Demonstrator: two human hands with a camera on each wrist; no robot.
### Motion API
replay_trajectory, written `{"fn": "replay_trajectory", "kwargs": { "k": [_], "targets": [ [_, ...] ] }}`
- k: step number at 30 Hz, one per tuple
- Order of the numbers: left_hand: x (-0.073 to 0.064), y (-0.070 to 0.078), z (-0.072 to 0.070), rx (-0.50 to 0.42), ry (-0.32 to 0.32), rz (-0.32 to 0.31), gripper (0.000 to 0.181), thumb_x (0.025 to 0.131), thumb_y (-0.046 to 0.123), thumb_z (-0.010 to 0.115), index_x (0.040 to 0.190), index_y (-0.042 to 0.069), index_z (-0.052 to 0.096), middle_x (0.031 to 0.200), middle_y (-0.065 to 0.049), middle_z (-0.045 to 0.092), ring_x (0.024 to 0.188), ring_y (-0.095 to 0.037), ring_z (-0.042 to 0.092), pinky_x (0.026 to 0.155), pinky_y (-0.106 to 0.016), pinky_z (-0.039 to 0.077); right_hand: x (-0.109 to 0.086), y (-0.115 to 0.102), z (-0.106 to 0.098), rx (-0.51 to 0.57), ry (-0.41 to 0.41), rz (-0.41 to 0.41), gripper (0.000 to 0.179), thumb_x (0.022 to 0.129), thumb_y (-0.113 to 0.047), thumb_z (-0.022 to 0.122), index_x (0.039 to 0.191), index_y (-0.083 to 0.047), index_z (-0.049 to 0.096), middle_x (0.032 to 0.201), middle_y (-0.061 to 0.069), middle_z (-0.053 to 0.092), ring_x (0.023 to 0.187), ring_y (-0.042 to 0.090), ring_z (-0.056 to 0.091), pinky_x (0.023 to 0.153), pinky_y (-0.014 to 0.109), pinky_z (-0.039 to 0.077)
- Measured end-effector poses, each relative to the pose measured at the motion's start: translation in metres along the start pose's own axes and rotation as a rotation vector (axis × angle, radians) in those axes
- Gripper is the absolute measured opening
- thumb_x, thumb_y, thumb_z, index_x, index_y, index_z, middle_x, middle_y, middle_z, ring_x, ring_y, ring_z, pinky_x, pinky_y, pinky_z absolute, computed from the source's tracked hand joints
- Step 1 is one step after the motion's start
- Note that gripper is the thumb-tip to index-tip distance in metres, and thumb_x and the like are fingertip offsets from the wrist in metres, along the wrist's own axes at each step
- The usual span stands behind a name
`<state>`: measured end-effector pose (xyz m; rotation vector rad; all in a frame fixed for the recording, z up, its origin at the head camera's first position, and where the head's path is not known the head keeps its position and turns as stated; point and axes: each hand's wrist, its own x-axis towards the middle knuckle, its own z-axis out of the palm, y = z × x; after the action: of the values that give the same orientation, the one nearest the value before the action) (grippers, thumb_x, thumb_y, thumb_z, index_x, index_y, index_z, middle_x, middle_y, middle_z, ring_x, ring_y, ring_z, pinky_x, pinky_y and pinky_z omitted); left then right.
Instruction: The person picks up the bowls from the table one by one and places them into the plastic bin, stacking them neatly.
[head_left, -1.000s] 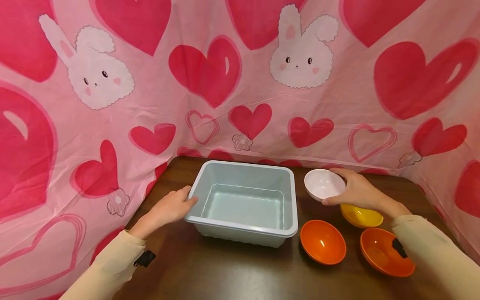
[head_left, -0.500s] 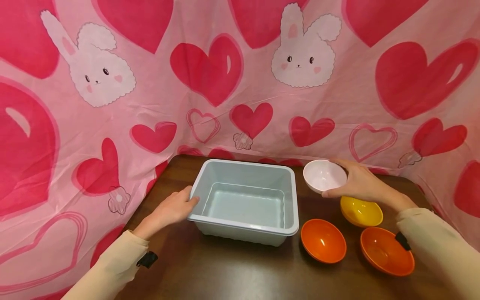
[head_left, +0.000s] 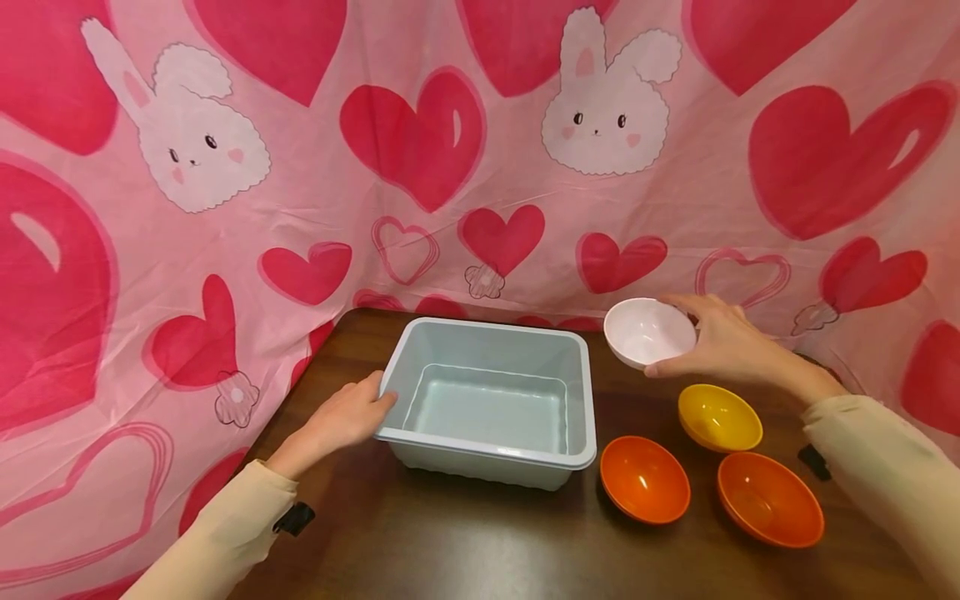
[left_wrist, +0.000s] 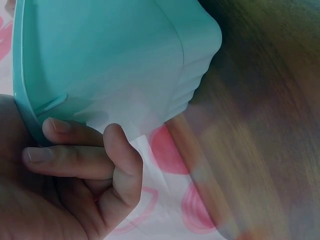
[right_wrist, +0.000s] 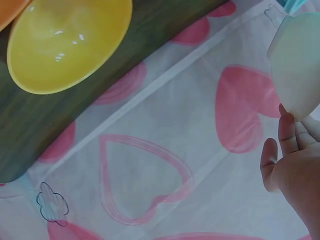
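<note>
My right hand (head_left: 723,346) holds a white bowl (head_left: 647,335) by its right side, above the back right of the table. The thumb is at the near rim and the fingers reach around the far side. In the right wrist view the bowl (right_wrist: 297,65) shows its pale outer wall beside the fingertips. At the left end of a grey plastic basin (head_left: 487,452), my left hand (head_left: 341,415) grips the rim, thumb over the inside. Its other fingers (left_wrist: 75,162) curl below the rim in the left wrist view. The basin stands on the table with nothing inside.
A yellow bowl (head_left: 720,417) sits below the raised right hand. Two orange bowls, one near the basin (head_left: 645,479) and one farther right (head_left: 770,500), stand in front of it. Behind the dark wooden table (head_left: 450,542) hangs a pink heart-print cloth (head_left: 510,183).
My right hand has raised the white bowl up and away from the yellow bowl, which now shows fully. The left hand keeps its grip on the basin.
</note>
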<state>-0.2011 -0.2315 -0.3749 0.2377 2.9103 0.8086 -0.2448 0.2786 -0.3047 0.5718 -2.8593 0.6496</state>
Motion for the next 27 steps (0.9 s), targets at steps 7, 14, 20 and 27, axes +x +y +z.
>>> {"fn": "replay_trajectory", "kwargs": {
  "k": [7, 14, 20, 27],
  "targets": [
    [0.001, -0.001, 0.001, 0.001, 0.002, 0.005, 0.044, 0.105, 0.025, 0.055, 0.137, -0.004, 0.055, 0.112, -0.016, 0.069, 0.090, -0.028, 0.064, 0.083, -0.051, 0.055, 0.007, -0.011, -0.007, 0.007, -0.006, -0.047, 0.096, 0.067, -0.050, 0.096, 0.144, -0.008, 0.060, 0.125, 0.011, 0.068, 0.113, 0.033, 0.052, 0.086, 0.053, 0.029],
    [0.003, -0.001, 0.003, -0.012, 0.000, 0.007, 0.044, 0.106, 0.025, 0.054, 0.139, -0.004, 0.055, 0.115, -0.017, 0.069, 0.092, -0.028, 0.065, 0.085, -0.052, 0.055, 0.013, -0.024, -0.011, 0.026, -0.012, -0.072, 0.095, 0.066, -0.050, 0.098, 0.145, -0.012, 0.061, 0.128, 0.008, 0.067, 0.112, 0.032, 0.056, 0.084, 0.051, 0.047],
    [0.003, -0.002, 0.004, -0.016, 0.001, 0.006, 0.044, 0.106, 0.025, 0.053, 0.140, -0.004, 0.055, 0.116, -0.017, 0.069, 0.093, -0.028, 0.065, 0.085, -0.051, 0.055, 0.019, -0.039, -0.009, 0.036, -0.033, -0.051, 0.098, 0.066, -0.051, 0.097, 0.146, -0.010, 0.059, 0.129, 0.009, 0.066, 0.115, 0.032, 0.052, 0.086, 0.051, 0.047],
    [0.002, -0.003, 0.004, -0.030, 0.008, 0.005, 0.045, 0.107, 0.024, 0.052, 0.141, -0.004, 0.054, 0.117, -0.017, 0.069, 0.094, -0.029, 0.065, 0.087, -0.052, 0.055, 0.031, -0.058, -0.005, 0.050, -0.045, -0.072, 0.100, 0.066, -0.052, 0.097, 0.148, -0.011, 0.059, 0.131, 0.008, 0.065, 0.117, 0.031, 0.050, 0.086, 0.051, 0.048]
  ]
}}
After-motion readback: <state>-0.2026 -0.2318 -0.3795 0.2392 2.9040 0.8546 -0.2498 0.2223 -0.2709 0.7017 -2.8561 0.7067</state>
